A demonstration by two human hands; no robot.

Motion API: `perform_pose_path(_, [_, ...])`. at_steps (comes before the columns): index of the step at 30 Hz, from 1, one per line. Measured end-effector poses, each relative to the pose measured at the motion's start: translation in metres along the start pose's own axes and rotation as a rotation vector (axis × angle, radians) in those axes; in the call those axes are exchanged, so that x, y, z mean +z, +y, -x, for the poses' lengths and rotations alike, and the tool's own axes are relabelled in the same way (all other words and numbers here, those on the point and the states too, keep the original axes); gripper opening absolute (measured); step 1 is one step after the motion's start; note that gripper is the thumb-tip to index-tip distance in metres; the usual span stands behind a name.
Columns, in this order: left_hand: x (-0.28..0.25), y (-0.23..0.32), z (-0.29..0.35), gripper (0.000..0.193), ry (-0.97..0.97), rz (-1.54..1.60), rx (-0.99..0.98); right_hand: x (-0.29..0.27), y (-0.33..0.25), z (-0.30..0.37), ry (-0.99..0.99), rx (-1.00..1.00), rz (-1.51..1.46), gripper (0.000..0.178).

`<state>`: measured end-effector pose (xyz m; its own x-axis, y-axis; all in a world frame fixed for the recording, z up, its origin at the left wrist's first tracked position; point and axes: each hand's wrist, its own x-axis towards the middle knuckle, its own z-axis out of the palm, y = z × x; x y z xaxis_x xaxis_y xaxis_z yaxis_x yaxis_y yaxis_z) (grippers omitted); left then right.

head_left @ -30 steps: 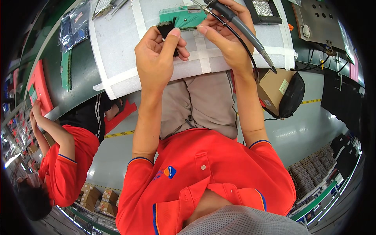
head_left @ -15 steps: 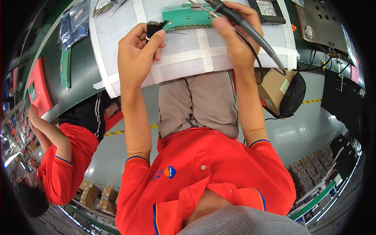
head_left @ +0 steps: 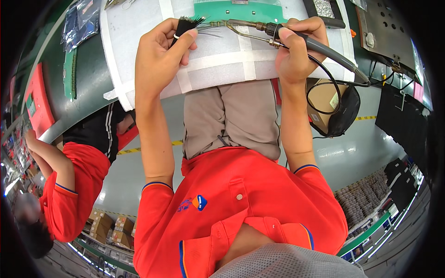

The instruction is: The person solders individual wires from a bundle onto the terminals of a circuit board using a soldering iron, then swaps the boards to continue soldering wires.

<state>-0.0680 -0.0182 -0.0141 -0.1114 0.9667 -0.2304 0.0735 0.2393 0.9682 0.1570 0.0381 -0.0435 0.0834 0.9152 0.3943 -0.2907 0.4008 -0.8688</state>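
Note:
My left hand (head_left: 160, 62) is closed round a bundle of thin black wires (head_left: 186, 27) with a white band. Its loose ends fan out to the right, toward the near edge of a green circuit board (head_left: 250, 10). In my right hand (head_left: 301, 53) is a soldering iron (head_left: 278, 31), gripped between thumb and fingers and lying almost level. A thin bent metal tube (head_left: 248, 35) runs beside its shaft and meets it near the tip. That tip is at the board's near edge, close to the wire ends; whether it touches them I cannot tell.
White tape strips cross the pale work mat (head_left: 208, 72). A black cable (head_left: 340, 97) loops from the iron on the right, near a metal box (head_left: 384, 34). On the left lie plastic bags (head_left: 83, 23), another green board (head_left: 70, 74) and a red tray (head_left: 41, 104); a co-worker (head_left: 76, 185) sits there.
My right hand has brought the soldering iron down and left, so its tip is now at the board's near edge. My left hand keeps the wire bundle, nearly in place.

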Motion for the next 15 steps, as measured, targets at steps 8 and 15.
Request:
perform_pose_path(8, [-0.009, -0.006, 0.016, 0.015, 0.006, -0.014, -0.014, 0.010, -0.002, 0.020, -0.091, 0.020, 0.042, 0.013])
perform_pose_path(15, [-0.021, -0.017, 0.035, 0.014, 0.003, -0.011, -0.011, 0.019, -0.003, 0.041, -0.109, 0.006, 0.043, 0.013])
